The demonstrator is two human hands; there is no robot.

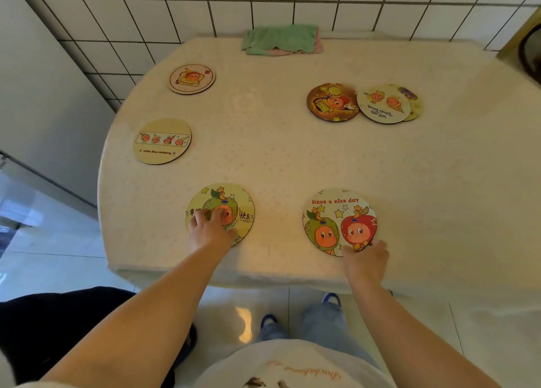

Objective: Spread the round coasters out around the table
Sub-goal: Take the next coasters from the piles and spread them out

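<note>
Round cartoon coasters lie on the cream table (292,159). My left hand (209,231) presses its fingertips flat on the green-apple coaster (234,203) near the front left edge. My right hand (366,258) pinches the near rim of the "Have a nice day" coaster (333,220) at the front right. A toast coaster (191,78) sits far left, and a beige strip coaster (162,141) lies at mid left. At the far right a dark brown coaster (330,102), a pale coaster (382,104) and a third coaster (414,103) under it overlap.
A folded green and pink cloth (281,39) lies at the table's far edge against the tiled wall (263,3). A dark object (58,329) stands on the floor at the left, beside my feet (292,317).
</note>
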